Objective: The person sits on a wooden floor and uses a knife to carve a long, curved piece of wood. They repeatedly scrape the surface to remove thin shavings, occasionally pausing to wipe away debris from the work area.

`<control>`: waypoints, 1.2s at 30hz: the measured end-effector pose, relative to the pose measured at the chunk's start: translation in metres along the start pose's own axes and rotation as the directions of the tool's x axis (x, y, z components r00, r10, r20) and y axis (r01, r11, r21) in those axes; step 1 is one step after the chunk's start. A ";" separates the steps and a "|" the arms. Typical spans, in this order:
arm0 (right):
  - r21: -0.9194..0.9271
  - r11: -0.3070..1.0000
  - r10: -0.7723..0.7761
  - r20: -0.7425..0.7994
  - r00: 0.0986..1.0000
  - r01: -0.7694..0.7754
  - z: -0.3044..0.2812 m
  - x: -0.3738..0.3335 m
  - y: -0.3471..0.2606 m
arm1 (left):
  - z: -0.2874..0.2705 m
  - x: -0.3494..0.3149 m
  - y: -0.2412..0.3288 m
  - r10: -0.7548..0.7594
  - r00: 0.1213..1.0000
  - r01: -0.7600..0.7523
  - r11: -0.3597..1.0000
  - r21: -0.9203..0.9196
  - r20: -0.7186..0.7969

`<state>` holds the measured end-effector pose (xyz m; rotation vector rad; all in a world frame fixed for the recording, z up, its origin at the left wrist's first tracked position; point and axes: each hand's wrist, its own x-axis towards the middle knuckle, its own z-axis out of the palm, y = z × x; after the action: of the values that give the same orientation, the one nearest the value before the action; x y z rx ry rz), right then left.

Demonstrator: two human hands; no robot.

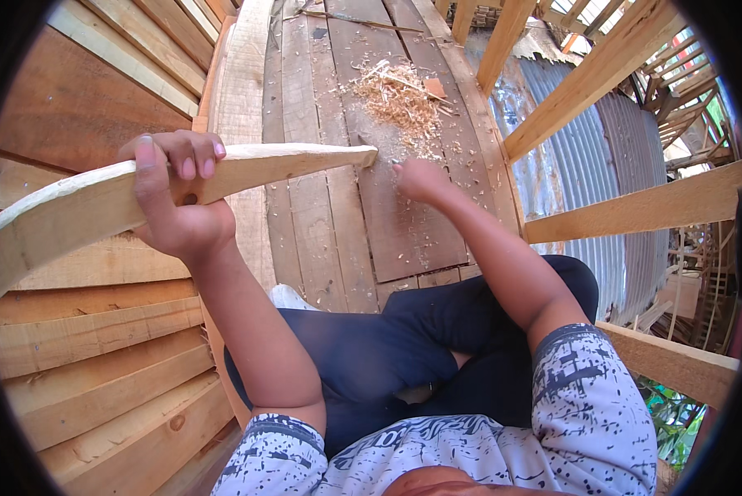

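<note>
A curved, pale wooden piece (263, 168) runs from the left edge to the middle of the view, tapering to a blunt end. My left hand (177, 190) is wrapped round its thicker part, beside a dark knot in the wood. Just right of the blunt end is my right hand (421, 179), held low over the floorboards with its fingers curled closed. A small bit of something shows at its fingertips, too little to name. The right hand looks apart from the wooden piece.
A heap of wood shavings (400, 97) lies on the plank floor (309, 223), with loose curls around it. Stacked boards (98, 331) line the left side. Slanting wooden railing posts (635, 211) stand on the right, before corrugated metal sheets (573, 157). My folded legs (371, 343) are close below.
</note>
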<state>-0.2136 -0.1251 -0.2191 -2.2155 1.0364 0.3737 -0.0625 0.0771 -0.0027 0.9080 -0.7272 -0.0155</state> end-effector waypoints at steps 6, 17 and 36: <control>-0.171 0.979 -0.121 -0.040 0.992 0.112 -0.119 -0.015 0.040 | 0.005 -0.005 0.014 -0.042 0.999 0.043 0.998 0.036 -0.026; -0.120 0.987 -0.083 0.207 0.975 0.109 -0.109 0.005 0.138 | 0.015 -0.003 0.044 -0.063 0.980 0.076 0.995 -0.063 0.186; 0.081 0.990 -0.123 0.082 0.989 0.116 -0.113 0.014 0.168 | -0.001 0.001 0.059 -0.112 0.875 0.201 0.969 -0.142 0.471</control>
<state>-0.3348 -0.2882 -0.2159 -2.1617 0.8536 0.3682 -0.0777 0.1150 0.0396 0.7847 -1.0724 -0.4536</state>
